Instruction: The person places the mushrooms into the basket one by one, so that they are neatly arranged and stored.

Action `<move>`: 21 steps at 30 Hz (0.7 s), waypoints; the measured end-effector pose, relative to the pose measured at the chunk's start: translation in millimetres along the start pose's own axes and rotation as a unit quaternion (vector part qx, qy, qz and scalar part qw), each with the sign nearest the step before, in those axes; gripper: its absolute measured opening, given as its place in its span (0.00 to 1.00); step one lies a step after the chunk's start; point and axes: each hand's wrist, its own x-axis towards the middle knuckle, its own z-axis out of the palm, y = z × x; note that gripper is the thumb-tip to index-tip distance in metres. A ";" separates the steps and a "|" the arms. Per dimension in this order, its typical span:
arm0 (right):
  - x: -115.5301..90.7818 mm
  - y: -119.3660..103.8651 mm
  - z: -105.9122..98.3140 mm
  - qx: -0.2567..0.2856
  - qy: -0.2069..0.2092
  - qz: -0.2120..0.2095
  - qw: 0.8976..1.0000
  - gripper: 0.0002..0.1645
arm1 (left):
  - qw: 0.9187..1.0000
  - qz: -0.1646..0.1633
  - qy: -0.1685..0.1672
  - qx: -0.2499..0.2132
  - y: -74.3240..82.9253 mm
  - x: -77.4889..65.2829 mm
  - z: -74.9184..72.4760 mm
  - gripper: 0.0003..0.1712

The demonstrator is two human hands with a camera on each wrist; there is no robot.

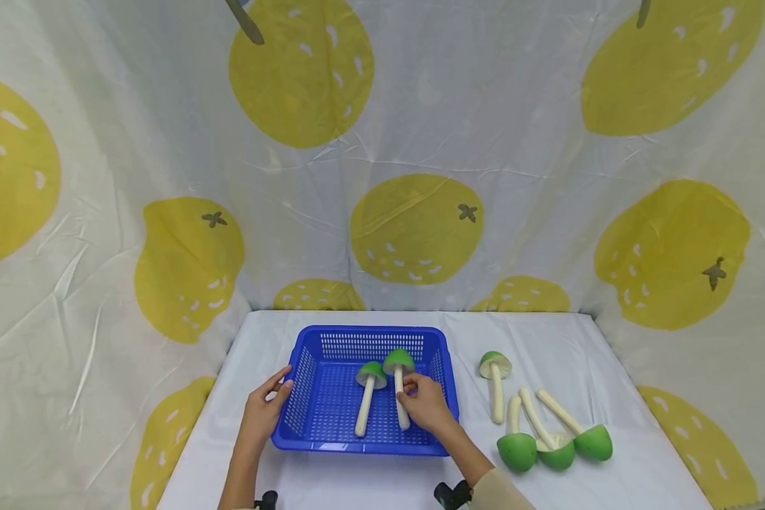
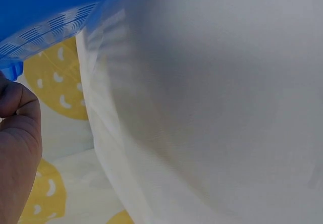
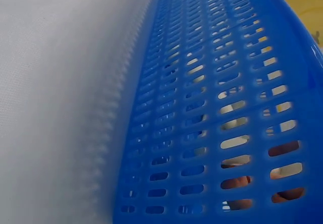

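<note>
A blue plastic basket (image 1: 360, 448) with slotted walls stands on the white-covered table, its left rim held by my left hand (image 1: 263, 411). In the left wrist view only part of that hand (image 2: 20, 128) shows, below the basket's blue edge. My right hand (image 1: 426, 404) reaches inside the basket and pinches the pale stem of a green-capped toy mushroom (image 1: 399, 363). Beside it, a second toy mushroom (image 1: 365, 404) lies on the basket floor, cap toward the back. From the right wrist, the slotted basket wall (image 3: 212, 98) mostly hides the right hand.
To the right of the basket, a toy mushroom (image 1: 497, 389) lies with its cap toward the back. Closer to the front lie three more, including one at far right (image 1: 593, 443), caps toward me. A lemon-printed cloth (image 1: 417, 230) hangs behind and at both sides.
</note>
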 end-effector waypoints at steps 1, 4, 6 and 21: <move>0.0 0.3 0.1 -0.008 0.001 0.001 1.000 0.16 | 1.000 0.000 0.000 -0.001 0.1 0.1 0.0 0.31; 0.2 0.9 0.1 -0.029 -0.001 0.010 1.000 0.15 | 1.000 -0.001 0.001 0.002 -0.6 0.5 0.4 0.31; -0.1 0.7 0.3 -0.040 -0.006 0.023 0.999 0.15 | 1.000 -0.002 0.004 0.001 -1.5 1.0 1.2 0.30; 1.0 0.3 3.5 -0.054 -0.022 0.055 0.997 0.14 | 1.000 0.009 0.010 0.002 -2.0 0.5 1.6 0.29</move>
